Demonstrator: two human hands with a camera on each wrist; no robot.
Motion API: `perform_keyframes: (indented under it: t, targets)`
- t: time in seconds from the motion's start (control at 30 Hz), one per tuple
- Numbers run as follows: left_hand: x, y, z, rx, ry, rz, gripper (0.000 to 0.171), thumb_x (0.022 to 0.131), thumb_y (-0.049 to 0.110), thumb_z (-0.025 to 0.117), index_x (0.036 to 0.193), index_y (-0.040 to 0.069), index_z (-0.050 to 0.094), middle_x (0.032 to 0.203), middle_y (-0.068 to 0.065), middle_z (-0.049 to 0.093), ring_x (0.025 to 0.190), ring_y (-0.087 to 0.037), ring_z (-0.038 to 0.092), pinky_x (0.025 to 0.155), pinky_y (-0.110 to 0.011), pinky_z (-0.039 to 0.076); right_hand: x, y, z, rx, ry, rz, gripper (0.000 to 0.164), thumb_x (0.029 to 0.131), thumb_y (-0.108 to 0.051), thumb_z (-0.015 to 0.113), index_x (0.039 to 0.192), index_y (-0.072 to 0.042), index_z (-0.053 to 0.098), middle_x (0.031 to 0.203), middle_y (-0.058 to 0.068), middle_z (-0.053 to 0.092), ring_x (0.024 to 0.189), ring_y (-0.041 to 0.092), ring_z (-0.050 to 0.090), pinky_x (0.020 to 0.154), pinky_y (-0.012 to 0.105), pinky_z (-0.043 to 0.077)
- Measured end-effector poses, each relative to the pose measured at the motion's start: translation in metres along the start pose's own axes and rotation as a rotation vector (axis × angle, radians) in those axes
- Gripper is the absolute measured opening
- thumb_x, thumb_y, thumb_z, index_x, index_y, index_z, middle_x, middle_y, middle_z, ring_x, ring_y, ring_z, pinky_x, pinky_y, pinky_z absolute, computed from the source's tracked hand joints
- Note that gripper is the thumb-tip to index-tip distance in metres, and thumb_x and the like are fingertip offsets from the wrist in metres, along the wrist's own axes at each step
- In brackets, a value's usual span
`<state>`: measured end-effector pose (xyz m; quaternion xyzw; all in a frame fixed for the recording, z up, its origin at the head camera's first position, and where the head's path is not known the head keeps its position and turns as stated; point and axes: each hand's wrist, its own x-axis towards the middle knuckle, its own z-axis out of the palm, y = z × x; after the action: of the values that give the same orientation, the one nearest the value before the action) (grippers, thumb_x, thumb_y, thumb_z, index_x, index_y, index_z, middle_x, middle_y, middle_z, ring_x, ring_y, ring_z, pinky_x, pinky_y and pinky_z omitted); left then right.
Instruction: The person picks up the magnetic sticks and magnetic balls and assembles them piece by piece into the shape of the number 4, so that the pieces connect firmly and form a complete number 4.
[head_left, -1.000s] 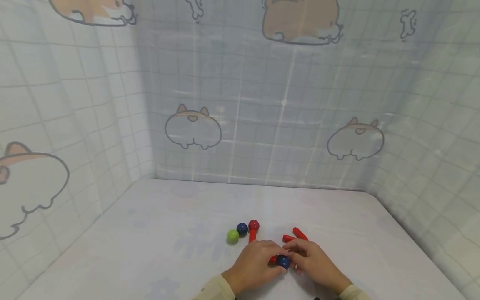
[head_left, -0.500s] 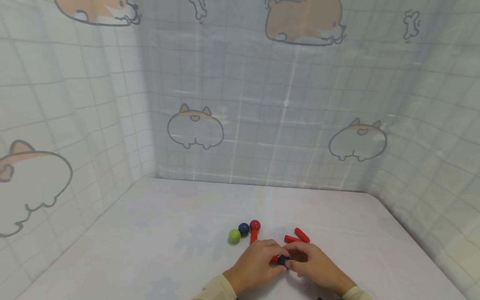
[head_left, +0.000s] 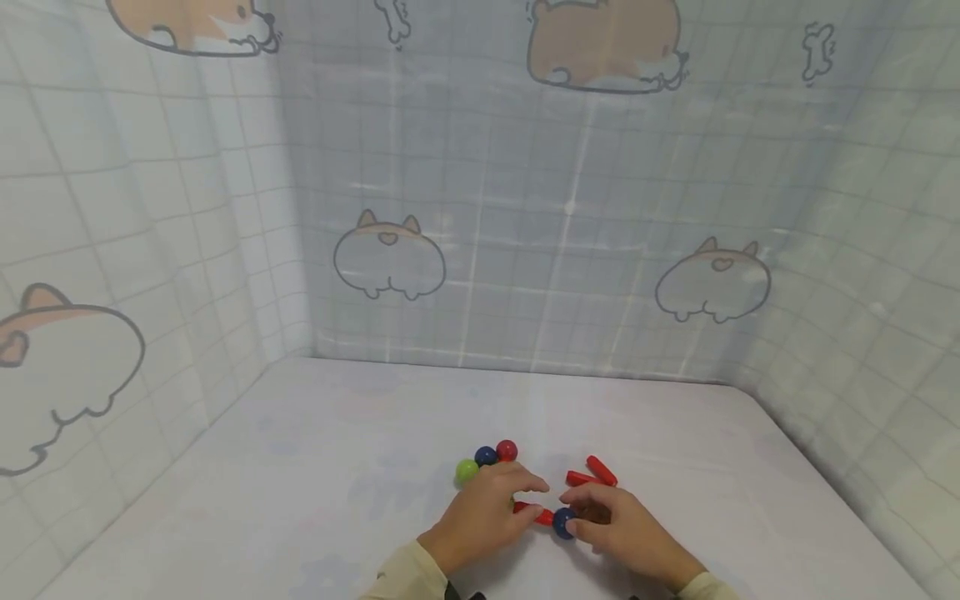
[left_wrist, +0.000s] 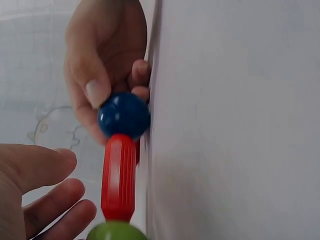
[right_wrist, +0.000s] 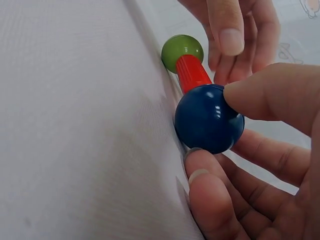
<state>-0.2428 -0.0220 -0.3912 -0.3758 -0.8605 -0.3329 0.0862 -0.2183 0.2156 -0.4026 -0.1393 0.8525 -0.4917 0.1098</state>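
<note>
A blue ball (head_left: 564,523) is joined to one end of a ridged red rod (left_wrist: 118,175), and a green ball (right_wrist: 182,50) caps the rod's other end. My right hand (head_left: 626,529) pinches the blue ball between thumb and fingers, low over the white table. Just left of the rod, my left hand (head_left: 487,512) has its thumb and fingers spread and holds nothing. In the head view it covers most of the green end. The left wrist view shows the left fingers apart from the rod.
Beyond my left hand lie a loose-looking green ball (head_left: 467,472), another blue ball (head_left: 486,456) and a red ball (head_left: 507,451). Two red rods (head_left: 602,470) lie past my right hand. A patterned curtain (head_left: 525,250) encloses the white table (head_left: 360,433) at back and sides.
My left hand has let go of the red rod and drawn back to the left, uncovering more of it. The right hand stays at the blue ball.
</note>
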Motion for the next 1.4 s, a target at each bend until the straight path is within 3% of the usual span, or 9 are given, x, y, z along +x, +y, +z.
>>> perform_keyframes:
  t: [0.17, 0.37, 0.6, 0.93, 1.4]
  targets:
    - [-0.009, -0.006, -0.007, 0.062, 0.028, -0.094, 0.021, 0.087, 0.028, 0.074, 0.108, 0.025, 0.073, 0.103, 0.02, 0.061, 0.098, -0.003, 0.054, 0.088, -0.029, 0.05, 0.002, -0.001, 0.0, -0.022, 0.006, 0.027, 0.035, 0.088, -0.029, 0.071, 0.116, -0.01, 0.066, 0.097, 0.002, 0.063, 0.084, 0.021, 0.057, 0.059, 0.032, 0.054]
    - [-0.02, -0.014, -0.016, 0.114, 0.063, -0.158, 0.021, 0.083, 0.026, 0.077, 0.103, 0.024, 0.074, 0.098, 0.014, 0.06, 0.092, -0.005, 0.053, 0.084, -0.031, 0.052, 0.001, -0.004, 0.0, -0.066, 0.009, 0.036, 0.041, 0.085, -0.031, 0.074, 0.12, -0.011, 0.065, 0.098, 0.0, 0.063, 0.084, 0.02, 0.057, 0.064, 0.029, 0.053]
    - [-0.02, -0.022, -0.016, 0.072, -0.004, -0.255, 0.025, 0.082, 0.035, 0.078, 0.105, 0.027, 0.072, 0.096, 0.014, 0.057, 0.089, -0.006, 0.054, 0.08, -0.028, 0.052, 0.001, -0.005, 0.001, -0.1, 0.016, 0.02, 0.044, 0.079, -0.031, 0.081, 0.113, -0.01, 0.064, 0.094, -0.001, 0.062, 0.08, 0.019, 0.057, 0.067, 0.026, 0.05]
    - [-0.021, -0.026, -0.012, 0.087, -0.066, -0.291, 0.038, 0.079, 0.04, 0.079, 0.114, 0.028, 0.07, 0.093, 0.018, 0.053, 0.085, -0.002, 0.051, 0.077, -0.027, 0.051, 0.004, -0.002, 0.001, -0.133, 0.033, 0.022, 0.042, 0.079, -0.036, 0.08, 0.112, -0.013, 0.067, 0.095, -0.003, 0.061, 0.08, 0.018, 0.056, 0.067, 0.026, 0.051]
    - [-0.02, -0.026, -0.008, 0.097, -0.091, -0.298, 0.039, 0.08, 0.038, 0.079, 0.117, 0.029, 0.07, 0.094, 0.019, 0.054, 0.086, -0.002, 0.05, 0.08, -0.029, 0.051, 0.001, -0.003, 0.003, -0.166, 0.076, -0.011, 0.039, 0.082, -0.032, 0.077, 0.116, -0.015, 0.068, 0.099, -0.005, 0.062, 0.08, 0.017, 0.057, 0.067, 0.026, 0.051]
